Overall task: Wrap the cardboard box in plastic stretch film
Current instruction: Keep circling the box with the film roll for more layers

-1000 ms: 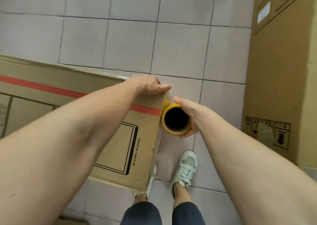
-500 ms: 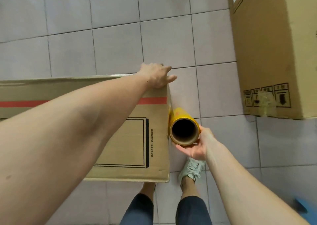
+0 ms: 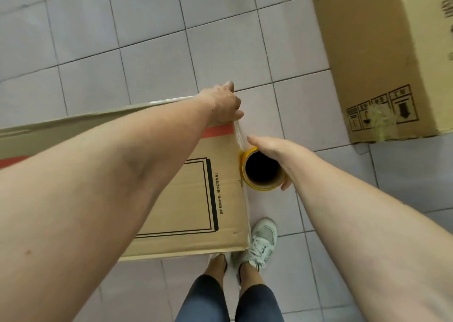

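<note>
Head cam: your left hand [image 3: 224,105] pinned film on the cardboard box [image 3: 196,199] corner. Your right hand [image 3: 274,155] gripped the upright stretch film roll [image 3: 262,170], just right of that corner.

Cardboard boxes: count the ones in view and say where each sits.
2. The cardboard box being wrapped stands under the left hand; a second box stands on the floor at upper right. Others may lie outside the view.

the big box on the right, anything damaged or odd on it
Yes: the second cardboard box has a scuffed, shiny patch over its printed handling symbols near the bottom corner, like leftover tape or film. Otherwise it looks intact.
</note>
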Demonstrator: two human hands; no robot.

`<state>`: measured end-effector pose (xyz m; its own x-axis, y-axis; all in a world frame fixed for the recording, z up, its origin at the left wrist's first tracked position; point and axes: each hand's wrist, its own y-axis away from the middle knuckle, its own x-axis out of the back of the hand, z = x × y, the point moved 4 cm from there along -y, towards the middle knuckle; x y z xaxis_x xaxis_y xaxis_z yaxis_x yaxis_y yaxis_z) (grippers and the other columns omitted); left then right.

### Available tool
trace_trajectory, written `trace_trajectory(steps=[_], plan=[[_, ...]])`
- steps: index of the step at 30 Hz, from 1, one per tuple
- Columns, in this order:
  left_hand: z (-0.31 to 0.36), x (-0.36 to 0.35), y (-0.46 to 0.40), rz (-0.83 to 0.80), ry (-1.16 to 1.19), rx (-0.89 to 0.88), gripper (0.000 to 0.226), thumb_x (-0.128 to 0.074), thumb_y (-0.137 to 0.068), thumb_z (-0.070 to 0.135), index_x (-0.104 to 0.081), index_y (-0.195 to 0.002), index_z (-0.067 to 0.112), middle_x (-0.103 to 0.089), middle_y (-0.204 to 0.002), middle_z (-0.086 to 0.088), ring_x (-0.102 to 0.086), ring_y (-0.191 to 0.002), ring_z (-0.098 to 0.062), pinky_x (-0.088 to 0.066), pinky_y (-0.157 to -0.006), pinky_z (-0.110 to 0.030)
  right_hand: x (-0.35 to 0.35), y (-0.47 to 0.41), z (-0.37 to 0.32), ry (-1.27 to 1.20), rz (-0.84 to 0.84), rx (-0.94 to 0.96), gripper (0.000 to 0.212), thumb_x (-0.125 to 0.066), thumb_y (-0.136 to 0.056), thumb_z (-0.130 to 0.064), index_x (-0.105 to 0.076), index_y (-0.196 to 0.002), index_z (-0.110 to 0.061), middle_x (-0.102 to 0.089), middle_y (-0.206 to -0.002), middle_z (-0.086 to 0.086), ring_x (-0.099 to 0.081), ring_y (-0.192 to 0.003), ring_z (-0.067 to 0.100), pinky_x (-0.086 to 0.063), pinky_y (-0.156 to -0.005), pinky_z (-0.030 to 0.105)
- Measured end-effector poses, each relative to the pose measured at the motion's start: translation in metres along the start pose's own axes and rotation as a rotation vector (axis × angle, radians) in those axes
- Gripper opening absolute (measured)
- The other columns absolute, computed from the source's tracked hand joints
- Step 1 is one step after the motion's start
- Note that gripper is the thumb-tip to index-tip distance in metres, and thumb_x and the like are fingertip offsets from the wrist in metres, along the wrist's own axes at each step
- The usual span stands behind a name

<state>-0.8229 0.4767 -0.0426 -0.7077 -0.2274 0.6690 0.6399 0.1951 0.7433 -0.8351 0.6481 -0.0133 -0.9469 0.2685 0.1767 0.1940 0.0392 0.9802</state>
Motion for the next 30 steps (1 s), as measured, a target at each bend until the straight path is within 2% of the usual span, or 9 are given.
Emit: trace_trajectory(steps=[5,8,13,16,19,22,26,28,30], plan=[[0.002,0.000,0.000,-0.017,-0.038,0.024,0.046,-0.037,-0.101,0.047,-0.058,-0.134,0.023,-0.039,-0.137,-0.012,-0.046,-0.122,-0.034,-0.044,-0.089,-0.046,-0.020,0.000,0.053,-0.441,-0.048,-0.144,0.039,-0.056,-0.089,-0.048,-0.060,-0.097,-0.011,-0.065,-0.117,0.016,-0.063,-0.109,0.041,-0.052,-0.095,0.056],[0.006,0.002,0.003,-0.024,-0.136,0.032,0.046,-0.034,-0.102,0.047,-0.058,-0.134,0.025,-0.040,-0.135,-0.012,-0.041,-0.125,-0.033,-0.038,-0.087,-0.044,-0.043,-0.004,0.103,-0.851,-0.107,-0.339,0.054,-0.061,-0.079,-0.056,-0.063,-0.114,-0.015,-0.071,-0.105,0.019,-0.069,-0.092,0.040,-0.057,-0.077,0.058],[0.021,0.006,0.012,0.068,-0.382,-0.096,0.041,-0.034,-0.104,0.044,-0.063,-0.128,0.029,-0.043,-0.142,-0.007,-0.034,-0.135,-0.027,-0.030,-0.104,-0.044,-0.080,-0.004,0.162,-1.328,-0.280,-0.508,0.059,-0.066,-0.082,-0.052,-0.061,-0.122,-0.009,-0.068,-0.113,0.023,-0.064,-0.102,0.045,-0.057,-0.071,0.060],[0.038,-0.009,0.018,0.044,-0.434,-0.308,0.048,-0.025,-0.105,0.050,-0.062,-0.127,0.027,-0.050,-0.142,0.000,-0.036,-0.140,-0.025,-0.015,-0.119,-0.052,-0.071,-0.003,0.153,-1.195,-0.221,-0.493,0.052,-0.063,-0.085,-0.052,-0.061,-0.115,-0.011,-0.067,-0.111,0.022,-0.064,-0.103,0.045,-0.056,-0.067,0.062],[0.044,-0.035,0.022,-0.113,-0.602,-0.319,0.071,-0.008,-0.101,0.060,-0.057,-0.137,0.023,-0.054,-0.144,0.002,-0.031,-0.146,-0.027,0.001,-0.120,-0.057,-0.034,-0.006,0.126,-0.644,0.050,-0.326,0.019,-0.053,-0.091,-0.025,-0.059,-0.098,-0.008,-0.063,-0.107,0.022,-0.063,-0.101,0.039,-0.053,-0.082,0.060],[0.045,-0.031,0.028,-0.148,-0.637,-0.246,0.078,-0.007,-0.100,0.063,-0.055,-0.141,0.016,-0.050,-0.149,-0.007,-0.025,-0.148,-0.028,0.001,-0.122,-0.053,-0.011,-0.006,0.094,-0.114,0.276,-0.132,0.021,-0.046,-0.092,-0.008,-0.062,-0.103,0.000,-0.062,-0.114,0.018,-0.059,-0.103,0.034,-0.050,-0.100,0.046],[0.050,-0.026,0.033,-0.137,-0.661,-0.231,0.071,-0.011,-0.103,0.056,-0.058,-0.135,0.013,-0.054,-0.143,-0.009,-0.033,-0.142,-0.028,-0.009,-0.120,-0.050,-0.024,-0.021,0.076,0.041,0.299,-0.057,0.067,-0.041,-0.095,-0.052,-0.044,-0.146,-0.009,-0.040,-0.154,0.016,-0.040,-0.140,0.034,-0.034,-0.113,0.041],[0.048,-0.029,0.032,-0.141,-0.648,-0.222,0.068,-0.012,-0.103,0.054,-0.059,-0.133,0.014,-0.055,-0.141,-0.008,-0.035,-0.140,-0.027,-0.010,-0.120,-0.049,-0.041,-0.017,0.077,-0.005,0.130,-0.062,0.082,-0.046,-0.089,-0.068,-0.039,-0.150,-0.013,-0.037,-0.156,0.015,-0.040,-0.140,0.036,-0.037,-0.109,0.044],[0.047,-0.030,0.029,-0.133,-0.636,-0.219,0.067,-0.012,-0.104,0.054,-0.060,-0.133,0.018,-0.057,-0.140,-0.006,-0.034,-0.140,-0.026,-0.009,-0.121,-0.049,-0.047,-0.006,0.091,-0.134,0.042,-0.097,0.080,-0.056,-0.088,-0.063,-0.040,-0.148,-0.012,-0.042,-0.151,0.015,-0.045,-0.134,0.038,-0.041,-0.099,0.047]])
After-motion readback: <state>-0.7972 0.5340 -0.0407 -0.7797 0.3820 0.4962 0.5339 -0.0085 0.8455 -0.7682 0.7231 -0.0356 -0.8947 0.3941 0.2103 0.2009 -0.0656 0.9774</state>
